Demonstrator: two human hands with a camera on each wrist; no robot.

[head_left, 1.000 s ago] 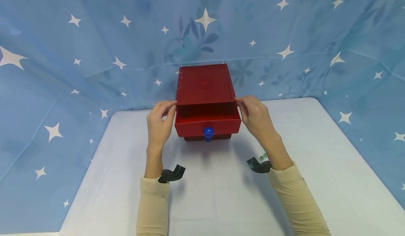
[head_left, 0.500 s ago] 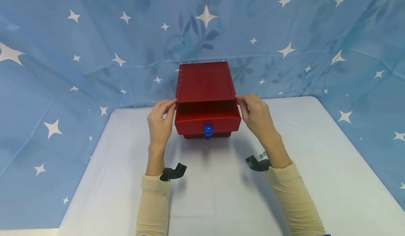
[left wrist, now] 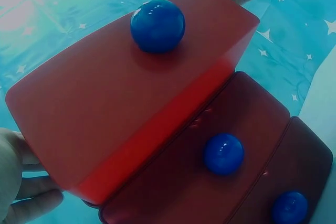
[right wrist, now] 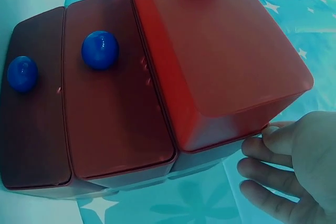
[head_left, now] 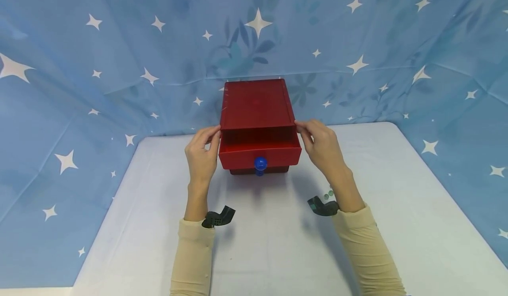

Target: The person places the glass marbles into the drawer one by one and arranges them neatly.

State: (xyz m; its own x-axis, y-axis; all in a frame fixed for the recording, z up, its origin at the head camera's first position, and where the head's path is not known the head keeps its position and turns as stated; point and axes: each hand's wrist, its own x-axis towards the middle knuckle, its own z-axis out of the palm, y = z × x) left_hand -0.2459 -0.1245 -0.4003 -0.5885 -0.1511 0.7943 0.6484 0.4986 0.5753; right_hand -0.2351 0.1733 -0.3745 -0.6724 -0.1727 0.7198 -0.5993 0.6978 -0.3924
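Observation:
A dark red drawer cabinet (head_left: 255, 104) stands at the back middle of the table. Its top drawer (head_left: 239, 160) is pulled partway out and shows a round blue knob (head_left: 260, 163). My left hand (head_left: 201, 157) pinches the cabinet's left front edge with thumb and index finger, beside the drawer. At the opposite front edge, my right hand (head_left: 323, 148) holds on the same way, its other fingers loosely bent. From the left wrist, the middle drawer (left wrist: 178, 163) and bottom drawer (left wrist: 302, 156) appear closed, each with a blue knob. What lies deep inside the top drawer is hidden.
A white-covered table (head_left: 262, 243) extends around the cabinet. Behind it hangs a blue cloth (head_left: 178, 58) with white stars. Black wrist mounts (head_left: 323, 206) sit on both forearms. Small green discs (head_left: 328, 194) show beside the right wrist.
The view shifts slightly. Both hands keep their places on the cabinet's front edges, and the top drawer stays out about equally far.

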